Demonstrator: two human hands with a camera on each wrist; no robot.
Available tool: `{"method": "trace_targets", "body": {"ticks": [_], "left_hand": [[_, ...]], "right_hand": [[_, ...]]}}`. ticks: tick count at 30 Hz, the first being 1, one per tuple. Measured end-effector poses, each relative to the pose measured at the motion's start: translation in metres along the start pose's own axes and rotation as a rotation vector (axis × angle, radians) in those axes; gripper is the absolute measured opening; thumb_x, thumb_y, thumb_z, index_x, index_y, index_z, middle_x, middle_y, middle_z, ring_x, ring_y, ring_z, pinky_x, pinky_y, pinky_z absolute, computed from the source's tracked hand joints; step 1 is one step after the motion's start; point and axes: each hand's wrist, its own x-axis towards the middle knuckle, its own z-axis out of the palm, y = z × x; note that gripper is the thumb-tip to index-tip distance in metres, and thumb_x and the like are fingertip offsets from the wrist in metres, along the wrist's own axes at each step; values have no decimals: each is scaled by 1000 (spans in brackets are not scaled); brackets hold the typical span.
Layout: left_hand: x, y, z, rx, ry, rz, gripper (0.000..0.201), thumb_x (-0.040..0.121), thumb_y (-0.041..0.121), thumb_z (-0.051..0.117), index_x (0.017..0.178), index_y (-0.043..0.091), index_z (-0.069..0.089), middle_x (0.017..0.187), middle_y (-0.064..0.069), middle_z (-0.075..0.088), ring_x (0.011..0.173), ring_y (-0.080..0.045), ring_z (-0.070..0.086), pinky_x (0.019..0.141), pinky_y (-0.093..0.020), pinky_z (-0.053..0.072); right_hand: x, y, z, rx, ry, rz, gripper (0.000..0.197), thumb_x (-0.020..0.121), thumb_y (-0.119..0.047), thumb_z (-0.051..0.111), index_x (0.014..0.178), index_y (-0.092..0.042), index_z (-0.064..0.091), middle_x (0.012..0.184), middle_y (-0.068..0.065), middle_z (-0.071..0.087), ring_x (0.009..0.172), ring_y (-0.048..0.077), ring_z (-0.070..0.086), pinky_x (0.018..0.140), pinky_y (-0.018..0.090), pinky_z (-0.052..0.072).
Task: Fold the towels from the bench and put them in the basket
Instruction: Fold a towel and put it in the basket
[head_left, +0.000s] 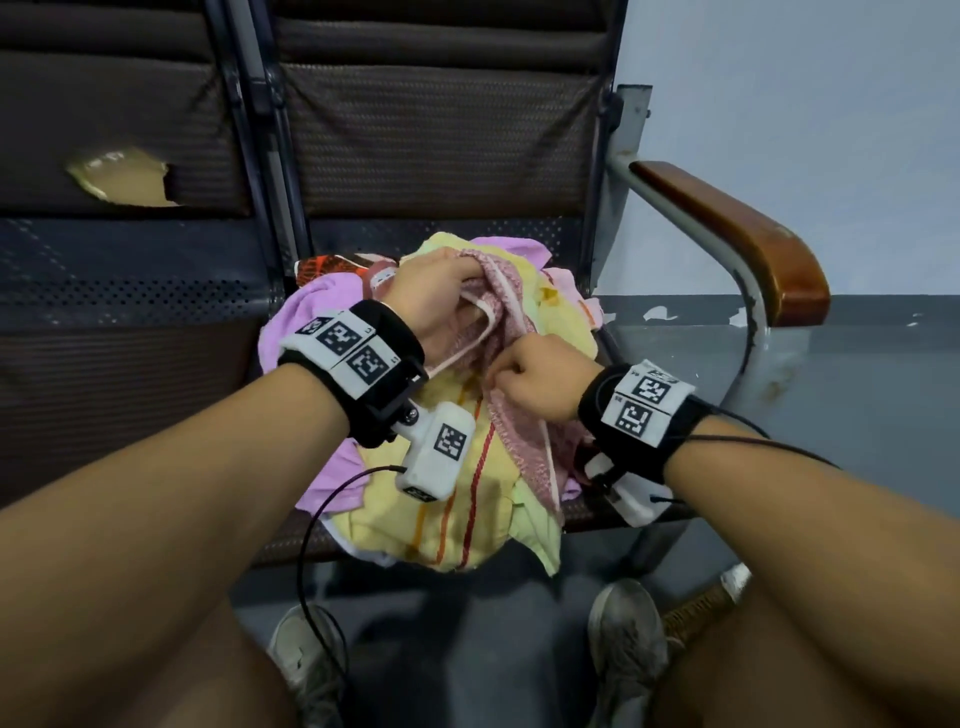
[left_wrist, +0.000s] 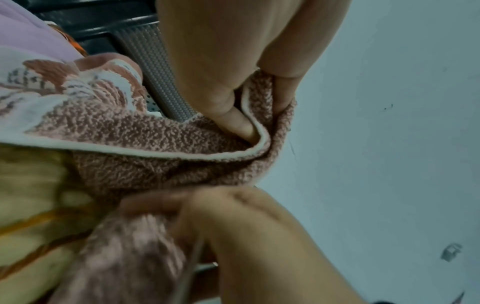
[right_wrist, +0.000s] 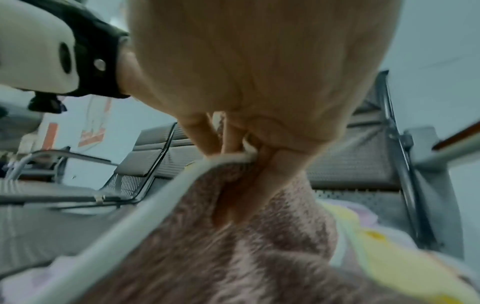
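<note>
While you lean over the desk (head_left: 587, 509), your left hand (head_left: 431, 291) grips the pink towel (head_left: 506, 312) at the far end, fingers curled round a bunched fold with its white hem looping out beneath the palm. In the left wrist view those fingers (left_wrist: 233, 115) tuck into the terry cloth just behind the hem, and the towel (left_wrist: 161, 156) sags from there toward your other hand.

Your right hand (head_left: 545, 376) sits nearer to you than the left and a little to its right, pinching the same towel along its edge; the right wrist view shows the fingers (right_wrist: 228, 135) closed on the white hem, with the pink cloth (right_wrist: 259, 236) hanging below them. Between the two hands the towel runs as a loose, twisted band.

Under both hands lies the pile (head_left: 452, 499) on the seat: a yellow towel (head_left: 467, 525) with red and orange stripes directly below your wrists and spilling over the front edge, a lilac one (head_left: 311, 312) to the left of your left hand, and a red-and-black patterned cloth (head_left: 332, 265) just beyond it.

To the right of your right hand curves a wooden armrest (head_left: 737, 234). Your shoes (head_left: 623, 644) stand on the floor below your forearms. Beside the right one a woven rim (head_left: 701, 613) shows; I cannot tell whether it is the basket.
</note>
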Motion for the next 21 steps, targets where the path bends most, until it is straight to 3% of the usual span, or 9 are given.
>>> {"method": "trace_targets", "body": {"ticks": [2, 3, 5, 7, 9, 12, 15, 18, 21], "left_hand": [[-2, -1, 6, -39, 14, -17, 10, 94, -2, 51, 99, 0, 59, 94, -19, 59, 83, -26, 61, 80, -38, 55], [-3, -2, 7, -54, 12, -22, 11, 93, -1, 51, 98, -2, 61, 96, -19, 60, 87, -27, 61, 89, -41, 55], [-6, -3, 10, -55, -33, -24, 13, 93, -1, 51, 98, -5, 63, 97, -20, 61, 92, -28, 61, 97, -43, 51], [-6, -1, 9, -69, -63, -22, 19, 92, -2, 50, 102, -9, 65, 99, -23, 65, 95, -31, 65, 97, -43, 52], [-1, 6, -2, -45, -33, 32, 21, 93, -4, 49, 97, -9, 70, 95, -21, 69, 89, -29, 69, 87, -42, 58], [12, 12, -28, 88, 150, 98, 20, 95, -4, 51, 80, 7, 59, 87, -12, 64, 82, -22, 68, 74, -33, 61], [17, 10, -46, 127, 260, 83, 21, 98, 0, 49, 80, 11, 48, 77, -13, 68, 65, -18, 72, 52, -25, 57], [22, 13, -46, 198, 311, 106, 18, 100, 8, 45, 84, 13, 51, 48, 0, 64, 39, -8, 60, 38, -17, 45], [25, 19, -50, 102, 360, 121, 17, 99, 7, 44, 90, 8, 58, 45, 1, 61, 38, -9, 58, 39, -18, 44]], "right_hand": [[9, -5, 6, 148, 91, 80, 36, 90, -43, 54, 78, -15, 73, 77, 5, 71, 73, 23, 64, 66, 35, 53], [14, -8, 9, 212, 123, 113, 37, 88, -47, 55, 73, -15, 68, 73, 5, 68, 69, 23, 62, 61, 35, 51], [24, -11, 13, 270, 187, 137, 31, 90, -39, 55, 82, -12, 67, 82, 10, 69, 74, 27, 61, 65, 37, 50], [35, -9, 15, 351, 284, 178, 23, 93, -25, 52, 98, -8, 66, 96, 15, 69, 83, 31, 61, 70, 36, 50], [40, -7, 12, 525, 404, 218, 20, 92, -16, 51, 100, -6, 67, 94, 13, 70, 85, 28, 64, 74, 36, 52], [42, -3, -2, 786, 536, 200, 29, 96, -13, 46, 72, -16, 62, 64, -6, 61, 61, 8, 57, 58, 27, 42], [42, -5, -15, 934, 592, 154, 39, 96, -19, 47, 58, -19, 49, 58, -2, 48, 62, 17, 46, 64, 32, 35], [38, -3, -26, 763, 683, 39, 39, 92, -20, 54, 58, -18, 36, 56, -1, 32, 54, 11, 33, 57, 32, 26], [27, 7, -31, 415, 566, -92, 43, 86, -29, 69, 56, -15, 41, 53, 1, 38, 52, 13, 37, 53, 33, 31]]}}
